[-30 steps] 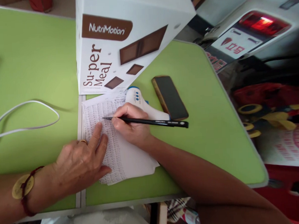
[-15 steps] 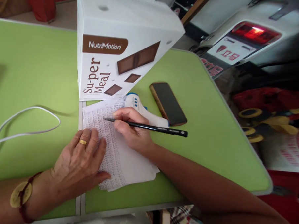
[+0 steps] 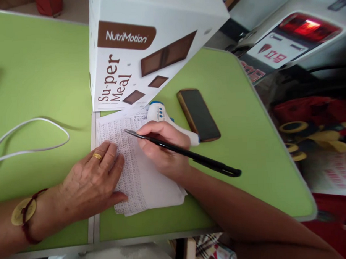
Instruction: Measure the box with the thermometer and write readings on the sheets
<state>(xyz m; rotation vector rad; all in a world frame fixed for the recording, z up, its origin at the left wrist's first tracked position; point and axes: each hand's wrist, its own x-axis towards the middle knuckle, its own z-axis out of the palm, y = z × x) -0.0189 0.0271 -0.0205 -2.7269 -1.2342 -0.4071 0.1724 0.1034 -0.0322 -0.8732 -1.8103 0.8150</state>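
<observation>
My right hand [image 3: 165, 147] grips a black pen [image 3: 191, 155], its tip over the written rows and its back end pointing to the lower right. Beneath it lie sheets of paper [image 3: 161, 191] with dense lines of handwriting on their left part. My left hand [image 3: 92, 179], wearing a gold ring, rests flat with fingers stretched over the left edge of the sheets. A white and blue infrared thermometer [image 3: 157, 112] lies just beyond my right hand, which partly hides it.
A white NutriMotion box [image 3: 124, 66] stands behind the paper. A phone [image 3: 199, 115] in a brown case lies to the right. A white cable [image 3: 40, 120] loops across the left of the green table [image 3: 263, 175]. A white vehicle with a red tail light [image 3: 309, 28] stands beyond.
My right hand has shifted slightly right, and the pen has tilted so its back end sits lower and further right. My left hand stays on the paper. The whole view has shifted a little.
</observation>
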